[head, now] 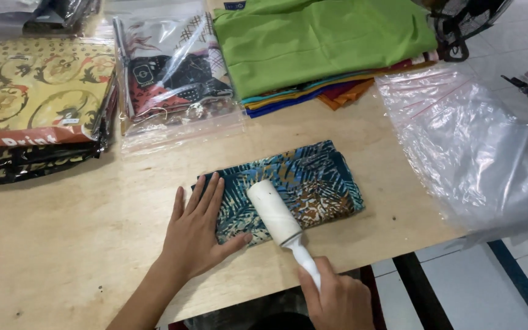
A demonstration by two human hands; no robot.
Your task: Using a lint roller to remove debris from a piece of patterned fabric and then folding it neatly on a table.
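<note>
At the near table (62, 244) edge, our left hand (198, 229) presses flat, fingers apart, on the folded cloth (319, 177); our right hand (337, 299) grips the lint roller (273, 212) on it. Rolling needs the cloth held steady.

Brightness: bright, even, soft daylight look across the pale wooden table (62, 244).
Shadows: faint and short, beneath the left hand (197, 229) and beside the white cylindrical lint roller (274, 212).
Glare: white sheen on the large clear plastic bag (472, 146) and on the clear bagged printed cloth (169, 67).
Sharpness: crisp in the centre; slightly soft toward the top corners.
Distortion: mild wide-angle bending at the edges.
</note>
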